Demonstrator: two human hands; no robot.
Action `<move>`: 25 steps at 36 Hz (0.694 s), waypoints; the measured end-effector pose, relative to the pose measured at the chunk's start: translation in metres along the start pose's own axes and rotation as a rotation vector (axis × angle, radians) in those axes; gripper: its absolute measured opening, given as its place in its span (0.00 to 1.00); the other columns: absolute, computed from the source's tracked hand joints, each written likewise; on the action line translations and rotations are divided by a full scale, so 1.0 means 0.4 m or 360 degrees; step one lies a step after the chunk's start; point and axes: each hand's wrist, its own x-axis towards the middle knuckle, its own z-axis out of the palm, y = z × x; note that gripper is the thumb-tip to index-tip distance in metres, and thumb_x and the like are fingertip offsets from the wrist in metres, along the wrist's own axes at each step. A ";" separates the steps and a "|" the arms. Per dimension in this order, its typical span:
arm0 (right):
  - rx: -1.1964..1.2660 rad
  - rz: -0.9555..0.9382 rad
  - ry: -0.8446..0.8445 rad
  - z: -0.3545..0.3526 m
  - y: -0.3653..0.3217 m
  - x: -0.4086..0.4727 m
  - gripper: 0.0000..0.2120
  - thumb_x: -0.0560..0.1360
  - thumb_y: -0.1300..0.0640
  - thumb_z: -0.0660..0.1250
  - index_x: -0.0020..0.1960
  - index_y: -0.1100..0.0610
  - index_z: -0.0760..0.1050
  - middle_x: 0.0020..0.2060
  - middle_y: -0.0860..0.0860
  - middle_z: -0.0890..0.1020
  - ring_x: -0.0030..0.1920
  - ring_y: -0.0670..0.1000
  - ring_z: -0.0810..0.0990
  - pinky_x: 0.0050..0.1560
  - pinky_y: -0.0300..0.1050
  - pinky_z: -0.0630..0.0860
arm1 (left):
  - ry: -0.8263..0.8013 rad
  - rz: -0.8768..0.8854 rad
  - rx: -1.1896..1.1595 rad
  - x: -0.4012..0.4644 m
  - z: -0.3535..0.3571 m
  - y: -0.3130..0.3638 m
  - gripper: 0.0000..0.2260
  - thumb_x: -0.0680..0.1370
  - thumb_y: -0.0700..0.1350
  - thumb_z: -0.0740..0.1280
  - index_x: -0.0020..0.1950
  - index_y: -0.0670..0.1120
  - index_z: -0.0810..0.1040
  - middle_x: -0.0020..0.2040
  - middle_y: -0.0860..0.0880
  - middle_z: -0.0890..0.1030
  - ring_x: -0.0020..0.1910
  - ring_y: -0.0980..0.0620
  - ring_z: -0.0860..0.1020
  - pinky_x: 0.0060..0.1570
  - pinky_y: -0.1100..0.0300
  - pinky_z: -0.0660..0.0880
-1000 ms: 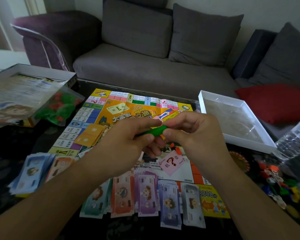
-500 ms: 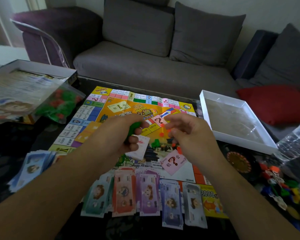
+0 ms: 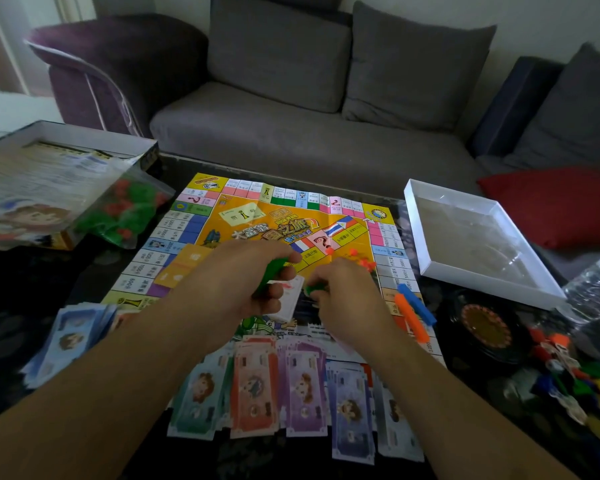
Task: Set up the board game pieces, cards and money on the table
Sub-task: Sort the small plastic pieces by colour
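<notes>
Currently the left hand grips a green bar over the middle of the game board, with a white card just beneath its fingers. Right hand pinches a small green piece low over the board. Advice: set each piece down apart from the orange pegs and clear of the money at the near edge. Whether the card is held or lying flat cannot be told; the right fingertips hide the piece's shape.
</notes>
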 end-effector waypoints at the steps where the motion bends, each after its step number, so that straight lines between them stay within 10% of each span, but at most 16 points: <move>1: 0.0010 -0.0012 0.0018 -0.004 0.003 -0.001 0.06 0.79 0.61 0.73 0.52 0.51 0.86 0.52 0.48 0.78 0.50 0.50 0.77 0.49 0.47 0.76 | -0.0009 0.0000 0.0016 0.002 -0.001 0.000 0.06 0.79 0.44 0.72 0.52 0.42 0.85 0.34 0.47 0.82 0.30 0.50 0.72 0.27 0.60 0.72; 25: 0.1224 0.0033 0.0205 -0.156 -0.058 -0.101 0.09 0.76 0.64 0.75 0.50 0.51 0.86 0.40 0.46 0.88 0.43 0.47 0.86 0.42 0.35 0.81 | -0.0214 0.0083 -0.0085 -0.039 0.029 -0.032 0.13 0.82 0.50 0.69 0.53 0.41 0.85 0.35 0.49 0.69 0.26 0.54 0.65 0.25 0.60 0.66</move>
